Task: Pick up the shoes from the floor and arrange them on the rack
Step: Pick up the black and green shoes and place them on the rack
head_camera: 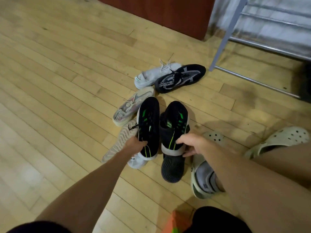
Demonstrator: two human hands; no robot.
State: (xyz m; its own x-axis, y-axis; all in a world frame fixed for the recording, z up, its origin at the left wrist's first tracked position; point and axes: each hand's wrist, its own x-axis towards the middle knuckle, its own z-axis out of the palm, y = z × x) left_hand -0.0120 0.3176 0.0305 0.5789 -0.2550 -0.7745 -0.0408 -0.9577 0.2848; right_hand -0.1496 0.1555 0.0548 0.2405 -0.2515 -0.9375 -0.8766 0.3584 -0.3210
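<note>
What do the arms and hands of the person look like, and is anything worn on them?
Both forearms are bare: no sleeves show anywhere along them. The left hand and the right hand wear no gloves, and no watch, ring or bracelet shows on either wrist or hand. The arms are slim and long in this wide-angle view. Dark shorts show at the bottom edge.

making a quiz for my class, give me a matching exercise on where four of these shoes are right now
Things:
1. black-and-green shoe on the left
2. black-and-green shoe on the right
3. white sneaker
4. black-and-grey shoe

Places:
A. on the floor nearest the rack
B. gripped at the heel by the right hand
C. on the floor, left of the black-and-grey shoe
D. gripped at the heel by the left hand

Pairs: 1-D, 2-B, 3-C, 4-A
</note>
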